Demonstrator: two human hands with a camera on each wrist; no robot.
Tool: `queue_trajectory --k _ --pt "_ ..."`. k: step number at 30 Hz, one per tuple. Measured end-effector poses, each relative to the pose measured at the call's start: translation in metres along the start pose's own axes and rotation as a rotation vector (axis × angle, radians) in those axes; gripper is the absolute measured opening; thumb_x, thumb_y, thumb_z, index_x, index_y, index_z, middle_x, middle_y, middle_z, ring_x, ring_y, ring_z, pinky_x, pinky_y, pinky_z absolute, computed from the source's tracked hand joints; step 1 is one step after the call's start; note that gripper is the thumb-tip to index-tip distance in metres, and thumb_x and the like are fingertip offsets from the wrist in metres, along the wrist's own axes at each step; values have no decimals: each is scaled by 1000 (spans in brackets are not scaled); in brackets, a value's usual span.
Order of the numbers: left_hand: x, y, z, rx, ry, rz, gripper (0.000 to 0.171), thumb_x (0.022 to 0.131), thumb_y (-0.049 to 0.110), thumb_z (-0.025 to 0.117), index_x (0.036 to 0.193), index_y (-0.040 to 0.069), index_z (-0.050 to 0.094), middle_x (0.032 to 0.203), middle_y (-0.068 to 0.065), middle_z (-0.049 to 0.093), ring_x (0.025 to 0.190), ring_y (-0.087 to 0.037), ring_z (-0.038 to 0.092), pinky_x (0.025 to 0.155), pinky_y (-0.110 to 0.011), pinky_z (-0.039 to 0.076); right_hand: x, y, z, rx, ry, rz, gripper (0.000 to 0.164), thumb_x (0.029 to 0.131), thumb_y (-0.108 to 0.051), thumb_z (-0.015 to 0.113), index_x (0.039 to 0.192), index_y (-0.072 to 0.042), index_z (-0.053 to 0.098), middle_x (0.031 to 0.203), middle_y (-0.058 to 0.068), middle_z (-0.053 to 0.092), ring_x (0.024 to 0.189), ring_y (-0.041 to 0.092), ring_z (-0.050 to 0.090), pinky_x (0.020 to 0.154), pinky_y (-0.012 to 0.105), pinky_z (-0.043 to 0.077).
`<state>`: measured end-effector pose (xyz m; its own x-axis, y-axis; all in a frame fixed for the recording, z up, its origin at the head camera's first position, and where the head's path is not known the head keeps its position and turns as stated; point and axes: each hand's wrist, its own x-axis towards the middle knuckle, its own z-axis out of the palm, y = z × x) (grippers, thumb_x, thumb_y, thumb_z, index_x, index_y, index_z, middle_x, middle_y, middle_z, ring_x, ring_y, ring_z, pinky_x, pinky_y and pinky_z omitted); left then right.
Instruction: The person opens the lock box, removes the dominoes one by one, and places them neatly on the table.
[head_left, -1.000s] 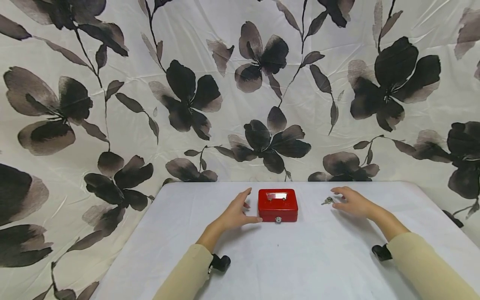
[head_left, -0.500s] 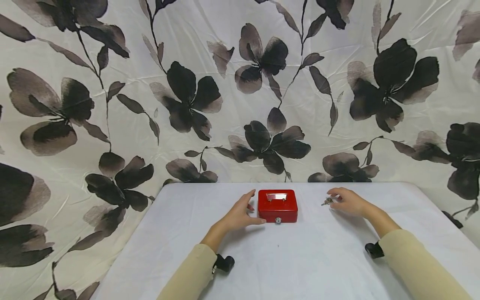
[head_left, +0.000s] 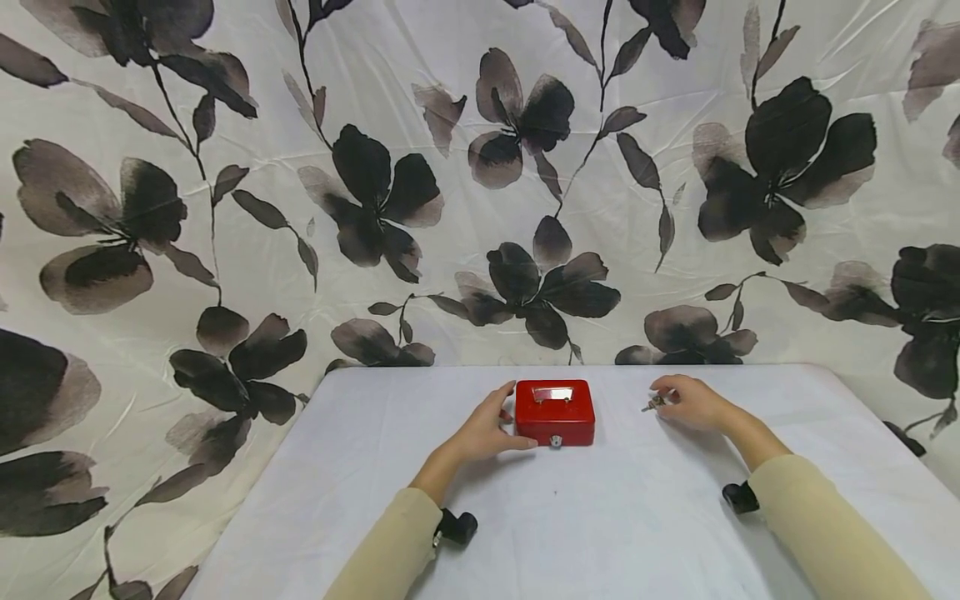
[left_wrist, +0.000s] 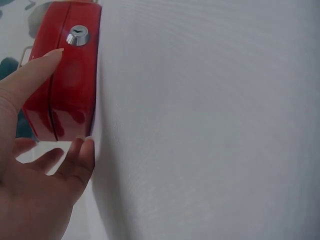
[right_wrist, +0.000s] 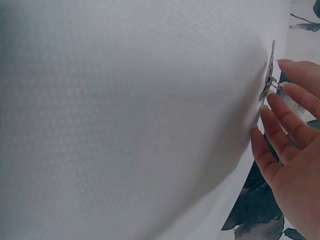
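Observation:
A small red cash box [head_left: 536, 427] with a top handle and a silver lock [left_wrist: 78, 36] on its front stands near the table's far edge. At its left side is my left hand [head_left: 480, 433], thumb stretched along the front face below the lock and the other fingertips at the side wall. To the right of the box lies a small bunch of silver keys [head_left: 654, 403]. My right hand [head_left: 696, 403] reaches over them from the right. In the right wrist view its fingertips are right at the keys [right_wrist: 270, 82], spread and not closed round them.
A white cloth covers the table [head_left: 570, 533], and box and keys both sit toward its back. Behind hangs a pale curtain [head_left: 645, 75] with dark printed flowers. Each wrist carries a black camera [head_left: 457, 527].
My left hand has moved right, closer against the box, its thumb sliding along the front. My right hand has moved left over the keys. Box and keys have stayed put.

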<state>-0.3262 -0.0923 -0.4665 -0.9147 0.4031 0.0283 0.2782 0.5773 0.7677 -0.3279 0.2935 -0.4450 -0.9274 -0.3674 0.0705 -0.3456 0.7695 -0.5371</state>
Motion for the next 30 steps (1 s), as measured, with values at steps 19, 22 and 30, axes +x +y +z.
queue_trajectory --k 19,22,30 --pt "7 2 3 -47 8 -46 105 77 27 92 160 14 30 146 -10 48 108 -21 55 83 -36 58 7 6 0 21 -5 27 25 87 -1 71 111 7 68 100 14 65 91 27 55 82 43 45" --pt "8 1 3 -67 2 -51 105 77 27 92 160 14 29 148 -10 47 108 -21 55 84 -37 58 8 8 1 21 -9 40 23 88 -1 70 109 6 68 97 11 65 90 25 53 81 42 44" --pt "12 -3 1 -136 -27 -54 106 76 26 92 160 11 28 153 -9 46 107 -21 57 88 -38 55 10 8 3 46 -27 75 19 91 -4 70 108 4 68 97 11 63 90 24 53 83 44 45"
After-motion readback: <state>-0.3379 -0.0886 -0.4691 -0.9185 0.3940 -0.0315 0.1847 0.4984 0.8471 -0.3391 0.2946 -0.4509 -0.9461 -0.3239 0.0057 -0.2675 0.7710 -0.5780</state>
